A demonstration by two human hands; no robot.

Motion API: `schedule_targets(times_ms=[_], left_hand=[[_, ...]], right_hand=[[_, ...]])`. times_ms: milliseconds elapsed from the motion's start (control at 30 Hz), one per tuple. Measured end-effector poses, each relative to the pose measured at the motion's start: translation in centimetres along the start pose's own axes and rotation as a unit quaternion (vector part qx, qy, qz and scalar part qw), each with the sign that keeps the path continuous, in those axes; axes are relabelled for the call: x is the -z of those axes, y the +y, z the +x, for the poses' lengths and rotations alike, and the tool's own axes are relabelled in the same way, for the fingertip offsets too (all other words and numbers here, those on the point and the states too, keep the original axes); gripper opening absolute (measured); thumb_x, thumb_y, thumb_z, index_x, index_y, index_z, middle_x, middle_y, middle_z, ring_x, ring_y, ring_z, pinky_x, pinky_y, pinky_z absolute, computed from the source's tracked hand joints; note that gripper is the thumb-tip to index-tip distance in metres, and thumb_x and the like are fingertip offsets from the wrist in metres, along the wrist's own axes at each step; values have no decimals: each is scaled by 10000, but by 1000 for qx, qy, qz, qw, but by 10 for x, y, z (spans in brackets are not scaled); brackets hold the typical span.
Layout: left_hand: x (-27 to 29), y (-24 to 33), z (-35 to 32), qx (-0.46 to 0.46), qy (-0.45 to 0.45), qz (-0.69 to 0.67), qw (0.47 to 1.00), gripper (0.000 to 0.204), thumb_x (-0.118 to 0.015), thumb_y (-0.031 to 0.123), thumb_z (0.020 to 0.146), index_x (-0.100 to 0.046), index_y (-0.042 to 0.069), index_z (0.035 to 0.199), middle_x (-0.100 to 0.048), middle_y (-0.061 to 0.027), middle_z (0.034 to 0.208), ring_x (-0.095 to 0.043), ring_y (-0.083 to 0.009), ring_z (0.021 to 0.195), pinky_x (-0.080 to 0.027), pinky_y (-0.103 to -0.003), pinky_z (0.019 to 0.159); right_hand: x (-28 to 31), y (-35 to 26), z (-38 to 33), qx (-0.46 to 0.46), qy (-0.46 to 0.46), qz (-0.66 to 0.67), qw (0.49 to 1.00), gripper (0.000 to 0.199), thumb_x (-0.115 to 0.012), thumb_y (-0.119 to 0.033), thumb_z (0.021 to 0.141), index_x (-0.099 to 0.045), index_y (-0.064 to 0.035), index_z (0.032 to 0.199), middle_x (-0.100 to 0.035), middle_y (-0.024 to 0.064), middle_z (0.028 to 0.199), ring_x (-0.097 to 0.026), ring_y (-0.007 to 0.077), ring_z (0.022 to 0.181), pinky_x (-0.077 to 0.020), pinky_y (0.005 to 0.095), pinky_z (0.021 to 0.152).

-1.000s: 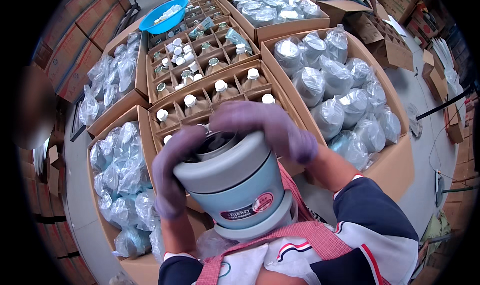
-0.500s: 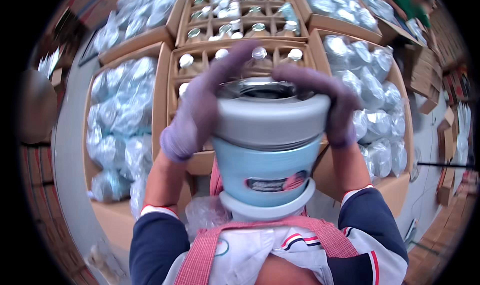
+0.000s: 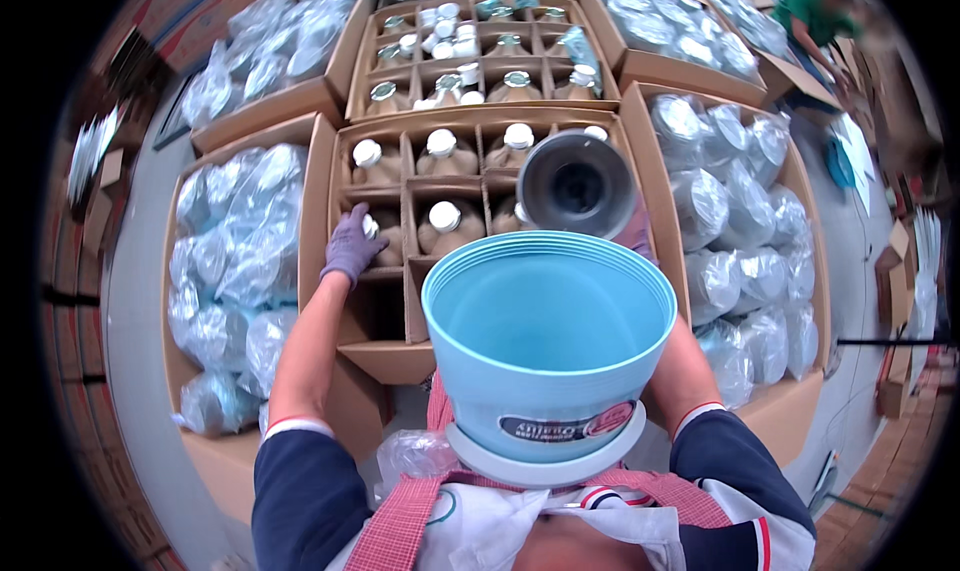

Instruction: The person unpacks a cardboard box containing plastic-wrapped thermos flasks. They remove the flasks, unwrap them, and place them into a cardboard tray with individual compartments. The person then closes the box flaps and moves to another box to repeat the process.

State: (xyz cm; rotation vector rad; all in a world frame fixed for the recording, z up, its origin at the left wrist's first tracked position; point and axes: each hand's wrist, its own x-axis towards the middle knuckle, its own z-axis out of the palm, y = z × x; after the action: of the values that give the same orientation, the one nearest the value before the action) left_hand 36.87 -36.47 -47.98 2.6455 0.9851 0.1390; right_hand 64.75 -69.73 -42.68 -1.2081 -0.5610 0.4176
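A light blue plastic pot (image 3: 550, 381) with a pale saucer (image 3: 550, 468) under it stands close to my chest, its open top facing me; neither hand shows on it. Beyond its right rim, my gloved right hand (image 3: 635, 236) grips the edge of a grey, funnel-shaped round piece (image 3: 577, 184) with a dark centre; most of that hand is hidden behind the pot. My gloved left hand (image 3: 352, 245) is closed about the white-capped glass bottle (image 3: 385, 239) at the left side of a divided cardboard box (image 3: 395, 359). Other capped bottles (image 3: 444, 221) fill compartments beside it.
Open cartons of plastic-wrapped goods (image 3: 240, 241) flank the box on the left and right (image 3: 745, 231). Another divided carton (image 3: 480, 61) with bottles and loose white caps sits behind. A person in green (image 3: 810, 31) is at the far right.
The grey round piece has come off the blue pot's top and moved away with my right hand, baring the pot's inside. My left hand has gone down left to a bottle.
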Motion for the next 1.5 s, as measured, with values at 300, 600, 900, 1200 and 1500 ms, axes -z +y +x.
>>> schedule_targets(times_ms=[300,600,900,1200,1500], left_hand=[[223,108,-79,-252,259,-14,932,460,-725,92,642,-576,66,1076,-622,-124,948,-610,-297,886,-491,-374,789],[359,236,-223,-457,181,49,869,634,-574,400,805,-431,88,1339,-359,-154,1419,-270,-339,1354,-189,-459,1109],[297,177,-151,-345,-22,-544,765,773,-579,463,836,-304,18,1404,-351,-129,1420,-333,-253,1319,-250,-373,1091],[254,223,-188,-311,-237,-18,920,556,-641,337,761,-540,32,1215,-643,-157,994,-640,-284,926,-484,-352,819],[235,222,-136,-185,-235,-422,856,438,-596,201,830,-545,3,1218,-627,-135,1096,-599,-201,1006,-453,-311,906]], right_hand=[[-98,-96,-45,-46,50,-294,953,364,-482,-304,924,-554,-29,1153,-588,202,1101,-539,363,1054,-416,410,912],[-218,-206,-16,4,-293,436,851,683,-515,-646,815,-513,-117,1247,-615,102,1106,-611,252,982,-528,472,795],[-145,-176,-188,132,-248,-207,937,969,-486,-576,868,20,19,1440,-130,274,1479,-122,348,1392,-126,390,1127],[-125,-154,-209,17,-229,-2,973,710,-369,-482,949,-163,-25,1453,-246,137,1480,-246,221,1360,-184,347,1115],[-84,37,-36,136,-300,-696,638,465,-631,-395,759,-540,-248,1191,-485,131,1215,-469,352,1121,-407,487,903]])
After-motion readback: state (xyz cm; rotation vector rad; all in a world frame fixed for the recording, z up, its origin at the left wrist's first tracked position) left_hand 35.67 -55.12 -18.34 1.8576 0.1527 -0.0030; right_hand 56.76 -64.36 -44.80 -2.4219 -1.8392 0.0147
